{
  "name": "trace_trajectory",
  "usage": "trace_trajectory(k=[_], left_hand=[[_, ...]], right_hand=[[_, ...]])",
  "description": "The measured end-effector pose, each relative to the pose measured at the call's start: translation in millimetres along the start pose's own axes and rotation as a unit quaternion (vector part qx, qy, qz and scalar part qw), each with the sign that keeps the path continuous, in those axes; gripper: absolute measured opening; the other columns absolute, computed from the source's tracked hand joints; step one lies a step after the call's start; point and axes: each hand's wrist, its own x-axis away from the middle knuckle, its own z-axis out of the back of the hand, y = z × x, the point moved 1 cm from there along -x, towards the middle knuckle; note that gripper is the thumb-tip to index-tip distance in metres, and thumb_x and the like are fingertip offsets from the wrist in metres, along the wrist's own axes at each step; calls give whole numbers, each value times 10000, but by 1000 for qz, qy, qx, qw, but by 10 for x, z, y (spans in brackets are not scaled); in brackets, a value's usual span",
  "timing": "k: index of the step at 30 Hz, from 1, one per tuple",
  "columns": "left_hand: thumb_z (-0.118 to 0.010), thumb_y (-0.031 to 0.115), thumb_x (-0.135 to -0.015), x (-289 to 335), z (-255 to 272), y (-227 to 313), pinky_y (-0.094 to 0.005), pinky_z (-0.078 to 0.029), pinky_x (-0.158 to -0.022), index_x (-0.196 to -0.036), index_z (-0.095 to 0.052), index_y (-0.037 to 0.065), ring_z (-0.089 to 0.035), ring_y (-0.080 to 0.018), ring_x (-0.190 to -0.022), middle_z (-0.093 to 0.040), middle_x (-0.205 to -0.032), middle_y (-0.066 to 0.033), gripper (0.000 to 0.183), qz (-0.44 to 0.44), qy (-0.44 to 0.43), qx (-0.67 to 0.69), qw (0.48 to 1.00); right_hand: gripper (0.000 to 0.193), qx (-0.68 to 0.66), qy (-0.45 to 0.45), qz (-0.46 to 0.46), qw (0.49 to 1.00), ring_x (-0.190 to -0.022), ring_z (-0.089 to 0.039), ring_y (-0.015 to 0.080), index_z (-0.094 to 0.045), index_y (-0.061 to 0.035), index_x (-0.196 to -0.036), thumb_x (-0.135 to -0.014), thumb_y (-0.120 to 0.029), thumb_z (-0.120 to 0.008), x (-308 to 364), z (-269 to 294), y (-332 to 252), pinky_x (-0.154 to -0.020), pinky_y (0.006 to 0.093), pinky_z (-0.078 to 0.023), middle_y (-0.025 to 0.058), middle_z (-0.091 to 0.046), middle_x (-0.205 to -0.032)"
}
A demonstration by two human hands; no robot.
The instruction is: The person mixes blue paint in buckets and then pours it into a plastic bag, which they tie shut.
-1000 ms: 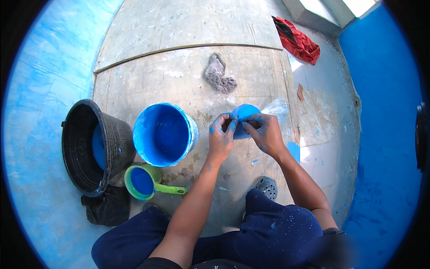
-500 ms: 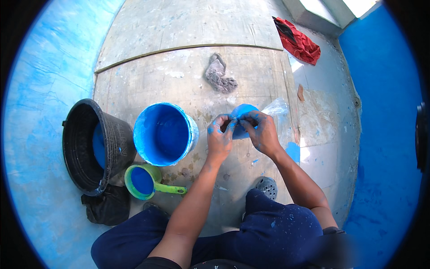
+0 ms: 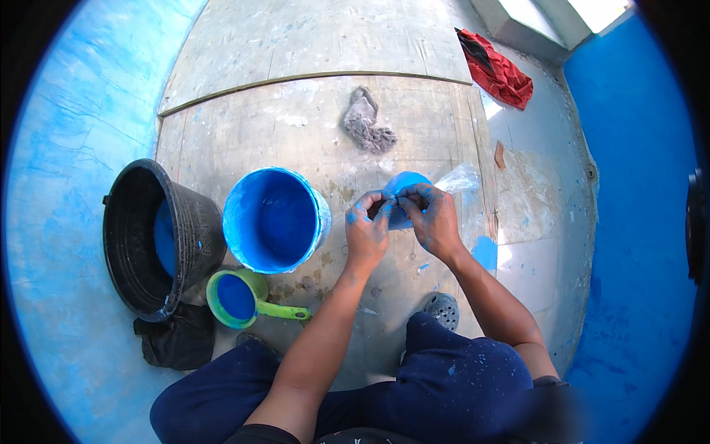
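My left hand (image 3: 367, 223) and my right hand (image 3: 435, 221) meet above the board floor, thumbs and forefingers pinched close together. Between them they hold a smooth blue thing (image 3: 405, 181) that looks like a plastic bag with blue paint in it. Clear crumpled plastic (image 3: 460, 178) shows just beyond the right hand. Blue smears cover the fingers, and the exact spot they grip is partly hidden. To the left of my hands stands a white-rimmed bucket (image 3: 322, 222), blue inside. A green dipper (image 3: 285, 311) with blue paint in it sits nearer to me.
A large black tub (image 3: 200, 222) stands at far left, with a black bag (image 3: 176, 340) beside it. A grey rag (image 3: 367, 127) lies ahead, on boards (image 3: 244, 137). Red cloth (image 3: 506, 80) lies at far right. Blue walls (image 3: 632, 185) rise on both sides.
The view has shifted very slightly. Both hands stay pinched on the blue bag-like thing with hardly any movement.
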Motion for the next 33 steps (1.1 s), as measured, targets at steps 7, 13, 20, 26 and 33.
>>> trace_trajectory(k=[7,13,20,26,33], left_hand=[[-647,26,-951,-37,60,-63,-286,-529,-816,-1072,-677,-41,-669,-125,-881,-721,-953,-72,141,-18,-6,-5,1000],[-643,23,-943,-26,16,22,-294,-530,-815,-1064,-668,-37,-667,-130,-871,-714,-943,-65,138,-37,-21,-29,999],[-657,76,-974,-2,-17,-5,-269,-512,-809,-1069,-656,-12,-643,-114,-865,-697,-941,-44,130,11,-31,32,999],[-667,111,-984,-14,-4,-80,-260,-488,-811,-1098,-639,-12,-618,-95,-888,-681,-971,-40,170,30,-43,66,996],[-666,138,-989,-3,-33,-45,-264,-482,-797,-1100,-637,-8,-610,-96,-877,-675,-967,-39,186,28,-46,61,997]], right_hand=[[107,-11,-16,-19,1000,-715,-695,184,-706,42,-951,-912,-54,-682,-44,9,-71,-690,335,-537,146,-732,-801],[105,-95,-12,-42,994,-706,-640,116,-696,40,-969,-936,-56,-664,-25,11,13,-664,302,-517,82,-721,-797],[132,-81,-5,-31,996,-676,-610,91,-700,41,-979,-918,-75,-690,-117,285,-219,-647,276,-509,52,-700,-765],[156,-10,-67,-16,998,-618,-582,109,-719,45,-981,-889,-79,-698,24,280,52,-605,308,-491,80,-675,-701],[183,28,-70,3,997,-560,-584,164,-725,36,-992,-853,-79,-692,51,218,15,-569,340,-482,137,-651,-659]])
